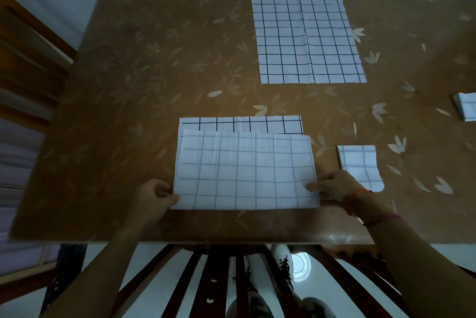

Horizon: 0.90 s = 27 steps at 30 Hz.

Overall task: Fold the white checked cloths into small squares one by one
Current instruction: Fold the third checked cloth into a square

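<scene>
Low centre of the frame, on the table (128, 85), a half-folded checked cloth (244, 170) – left hand (154, 196) and right hand (334, 186) each pinch a near corner. Judged next: align edges, fold again.

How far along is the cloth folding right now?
Done: one small folded square lies beside the right hand, and a second folded piece shows at the frame's right edge, partly cut off. In hand: the left hand and right hand pinch the near sides of the half-folded cloth, its top layer short of the far edge. Left: the flat cloth at the far side is unfolded.
</scene>
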Available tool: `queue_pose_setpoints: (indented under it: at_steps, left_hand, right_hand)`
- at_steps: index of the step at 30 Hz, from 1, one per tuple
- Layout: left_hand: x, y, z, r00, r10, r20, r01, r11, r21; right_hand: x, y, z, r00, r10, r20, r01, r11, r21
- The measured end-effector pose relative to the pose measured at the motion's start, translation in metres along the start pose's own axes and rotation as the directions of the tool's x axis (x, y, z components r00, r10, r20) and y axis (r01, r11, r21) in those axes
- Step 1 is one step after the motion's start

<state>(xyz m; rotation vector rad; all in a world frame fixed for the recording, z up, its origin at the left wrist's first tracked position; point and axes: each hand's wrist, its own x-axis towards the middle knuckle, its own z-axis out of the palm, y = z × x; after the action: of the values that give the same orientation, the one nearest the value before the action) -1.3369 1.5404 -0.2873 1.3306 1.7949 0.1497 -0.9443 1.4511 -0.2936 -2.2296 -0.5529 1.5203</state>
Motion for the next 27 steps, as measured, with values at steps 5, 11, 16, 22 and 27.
queue_pose_setpoints:
  at_steps: [5,11,16,22,27]
  left_hand:
    - [-0.003,0.001,0.003,0.995,-0.088,0.041,0.088,0.996,-0.003]
    - [-0.009,0.002,0.008,0.997,-0.078,0.013,0.079,0.988,-0.136]
    - [-0.010,0.005,0.013,0.991,0.095,-0.096,-0.099,0.994,-0.044]
    - [-0.020,0.016,0.048,0.756,0.648,-0.094,-0.545,0.702,0.459]
    - [-0.037,0.035,0.104,0.728,0.666,0.165,-0.613,0.523,0.592]
  right_hand:
    - [0.003,-0.008,0.008,0.966,-0.217,-0.141,0.194,0.968,-0.161]
    - [0.015,-0.014,0.013,0.928,-0.307,-0.212,0.257,0.938,-0.232]
    - [0.021,-0.011,0.014,0.918,-0.274,-0.286,0.206,0.947,-0.244]
    - [0.028,-0.013,0.018,0.909,-0.256,-0.329,0.182,0.954,-0.238]
    - [0.034,-0.013,0.020,0.902,-0.264,-0.341,0.184,0.950,-0.251]
